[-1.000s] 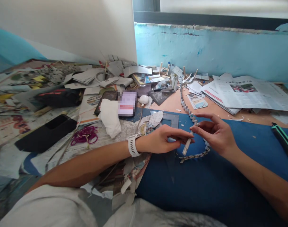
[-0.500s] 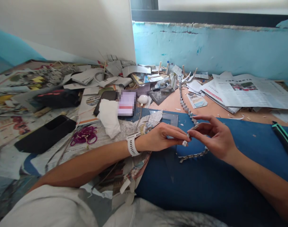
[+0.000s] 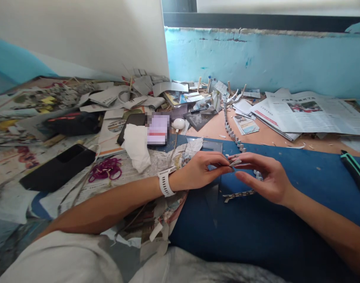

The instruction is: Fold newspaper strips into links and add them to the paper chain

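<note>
Between thumb and fingertips, my left hand (image 3: 205,169) pinches a small folded paper strip (image 3: 235,162). My right hand (image 3: 268,179) is at the strip's other end; its fingers lie along it while the thumb stands apart below. Behind and under my right hand runs a long zigzag chain of folded paper (image 3: 234,137), partly hidden by the fingers. Its near end lies on the blue cutting mat (image 3: 244,228). A clear ruler or set square (image 3: 213,196) lies under my left hand.
A green-and-black utility knife (image 3: 355,173) lies at the right. Newspapers (image 3: 309,116) are spread at the back right. To the left are a black case (image 3: 61,167), purple string (image 3: 106,169), a crumpled tissue (image 3: 137,147), a white earbud case (image 3: 178,125) and many paper scraps.
The paper strip has turned and been raised slightly between my hands. My right thumb has come away from its fingers, which now reach straighter toward my left hand. The chain lies still.
</note>
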`<move>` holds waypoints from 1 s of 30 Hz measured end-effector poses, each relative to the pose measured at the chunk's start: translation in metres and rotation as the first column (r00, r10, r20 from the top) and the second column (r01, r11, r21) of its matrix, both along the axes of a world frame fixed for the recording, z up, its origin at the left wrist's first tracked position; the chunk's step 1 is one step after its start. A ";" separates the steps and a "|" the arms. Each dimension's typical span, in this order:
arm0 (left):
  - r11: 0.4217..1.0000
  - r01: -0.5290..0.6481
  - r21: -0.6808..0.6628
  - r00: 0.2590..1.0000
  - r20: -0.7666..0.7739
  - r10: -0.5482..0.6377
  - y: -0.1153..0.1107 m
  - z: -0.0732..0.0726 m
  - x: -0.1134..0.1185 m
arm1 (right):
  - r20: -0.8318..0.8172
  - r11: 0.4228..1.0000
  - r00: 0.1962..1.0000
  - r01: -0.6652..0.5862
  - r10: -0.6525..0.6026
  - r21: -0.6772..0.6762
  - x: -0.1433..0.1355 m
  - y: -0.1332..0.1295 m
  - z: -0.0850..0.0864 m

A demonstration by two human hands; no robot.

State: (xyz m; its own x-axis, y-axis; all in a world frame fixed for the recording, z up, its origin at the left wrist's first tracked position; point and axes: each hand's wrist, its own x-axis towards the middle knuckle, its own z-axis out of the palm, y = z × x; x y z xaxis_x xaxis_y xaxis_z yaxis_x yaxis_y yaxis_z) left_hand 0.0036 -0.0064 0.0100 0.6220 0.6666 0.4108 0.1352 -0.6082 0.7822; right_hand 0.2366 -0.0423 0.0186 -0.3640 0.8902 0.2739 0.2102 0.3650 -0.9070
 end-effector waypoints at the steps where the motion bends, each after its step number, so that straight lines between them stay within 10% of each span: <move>1: 1.000 -0.003 0.024 1.000 -0.005 0.003 -0.001 0.000 0.000 | 0.002 0.999 1.000 0.014 -0.014 0.039 -0.001 0.000 0.000; 8: 0.992 0.004 0.128 0.999 0.054 -0.011 -0.006 0.001 0.004 | 0.028 0.967 0.991 0.124 -0.133 0.223 -0.004 0.000 -0.002; 21: 0.980 -0.003 -0.198 0.991 0.129 0.029 -0.012 -0.008 0.000 | -0.153 0.974 0.967 0.185 -0.204 -0.131 -0.005 -0.002 -0.009; 30: 0.989 -0.026 -0.149 0.996 0.080 0.038 -0.011 0.001 0.002 | -0.245 0.974 0.944 0.206 -0.222 -0.091 -0.006 -0.002 -0.010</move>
State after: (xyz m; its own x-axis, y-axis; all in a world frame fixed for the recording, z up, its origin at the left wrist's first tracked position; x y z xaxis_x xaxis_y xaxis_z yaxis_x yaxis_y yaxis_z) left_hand 0.0055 -0.0174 0.0105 0.5673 0.7427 0.3556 0.0837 -0.4816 0.8724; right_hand 0.2310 -0.0439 0.0087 -0.0892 0.9581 0.2723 0.0381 0.2765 -0.9603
